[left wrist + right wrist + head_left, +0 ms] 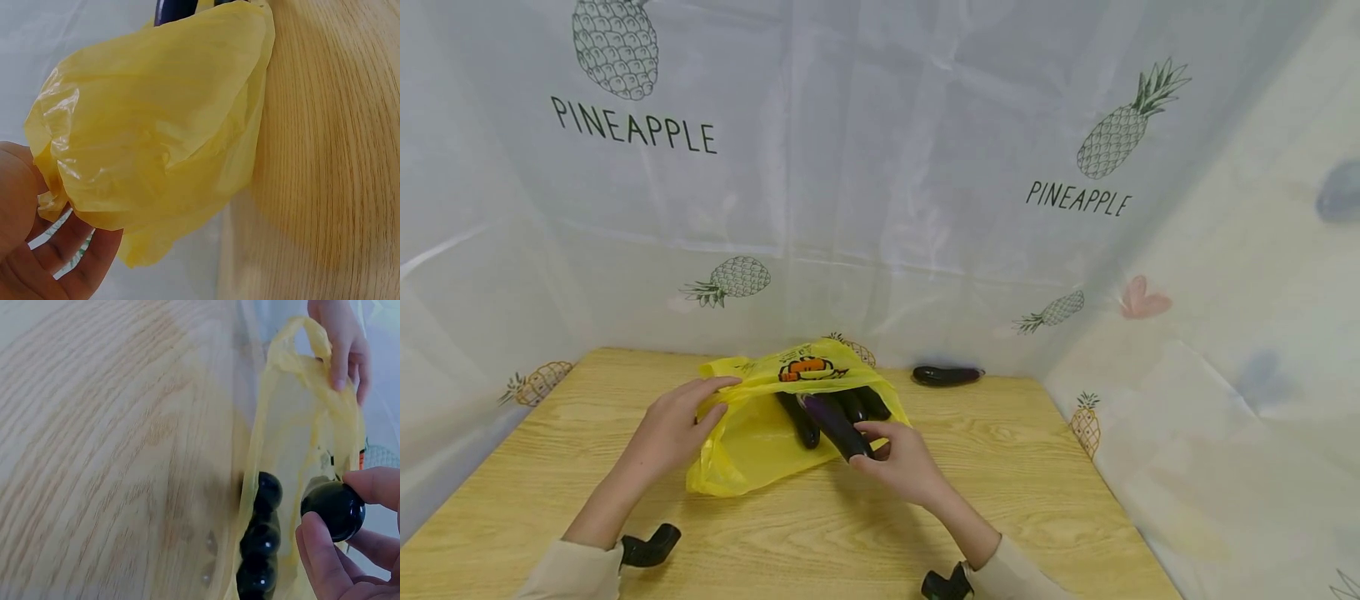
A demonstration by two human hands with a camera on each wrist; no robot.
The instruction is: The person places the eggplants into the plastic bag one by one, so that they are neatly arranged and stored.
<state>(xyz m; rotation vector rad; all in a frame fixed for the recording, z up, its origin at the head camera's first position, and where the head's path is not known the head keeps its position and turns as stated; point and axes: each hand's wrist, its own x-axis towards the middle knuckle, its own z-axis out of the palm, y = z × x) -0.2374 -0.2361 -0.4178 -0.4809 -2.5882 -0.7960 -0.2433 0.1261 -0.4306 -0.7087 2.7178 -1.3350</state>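
A yellow plastic bag [752, 442] lies on the table with its mouth open toward me. My left hand [673, 423] pinches the bag's left upper edge between thumb and fingers; the left wrist view shows the bag's outside close to that hand [56, 244]. In my right hand [898, 462] is a dark purple eggplant [835, 425], gripped by its rounded end, the stem end pointing into the bag's mouth. Several more eggplants [257, 540] lie side by side inside the bag. The right wrist view shows the held eggplant [334, 511] between thumb and fingertips, end-on.
Another eggplant [947, 376] lies at the table's back edge, right of the bag. Pale curtains [880, 167] printed with pineapples hang behind and at both sides of the wooden table [1015, 492]. Black devices [651, 546] are strapped at both wrists.
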